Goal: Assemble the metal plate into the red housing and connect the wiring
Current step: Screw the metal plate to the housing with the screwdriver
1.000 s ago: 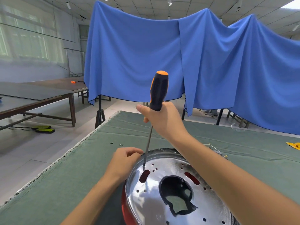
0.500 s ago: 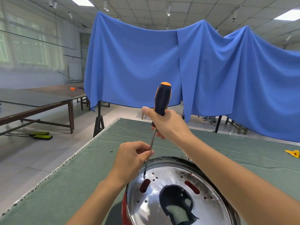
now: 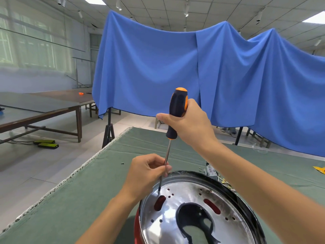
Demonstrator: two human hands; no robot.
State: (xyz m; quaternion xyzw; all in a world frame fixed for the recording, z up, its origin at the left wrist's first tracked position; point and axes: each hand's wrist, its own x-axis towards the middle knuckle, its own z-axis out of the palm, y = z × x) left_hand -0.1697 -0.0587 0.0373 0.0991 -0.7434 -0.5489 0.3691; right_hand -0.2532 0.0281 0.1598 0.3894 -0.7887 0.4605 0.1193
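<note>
One small screw (image 3: 122,163) lies alone near the counter's (image 3: 91,196) left edge. At the near edge, the metal plate (image 3: 191,196) sits inside the red housing (image 3: 136,226). The right grip (image 3: 191,124) clenches the screwdriver (image 3: 177,110); the left grip (image 3: 146,175) pinches its shaft, tip on the plate.

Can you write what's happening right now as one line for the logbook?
right hand grips screwdriver handle | left hand pinches its shaft | tip on metal plate near the rim | plate sits in red housing

Green-clothed table (image 3: 98,196), red housing (image 3: 137,228) on it, small screw (image 3: 122,163), yellow scrap (image 3: 319,169)
</note>
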